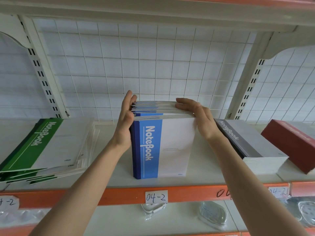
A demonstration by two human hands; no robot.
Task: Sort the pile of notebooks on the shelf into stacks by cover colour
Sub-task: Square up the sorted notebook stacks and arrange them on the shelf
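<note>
A batch of blue-covered notebooks (170, 147) stands upright on its lower edge in the middle of the shelf (204, 169), front cover toward me. My left hand (125, 123) presses flat against the spine side with straight fingers. My right hand (196, 114) lies with straight fingers over the top right corner of the batch. A loose, fanned stack of green notebooks (46, 147) lies flat at the left. A neat stack of grey notebooks (252, 143) lies flat at the right, partly hidden behind my right forearm.
A dark red box (289, 143) lies at the far right of the shelf. A white wire grid (136, 65) backs the shelf. The orange front rail (119, 195) carries paper labels reading 04-2. Plastic-wrapped items sit on the shelf below.
</note>
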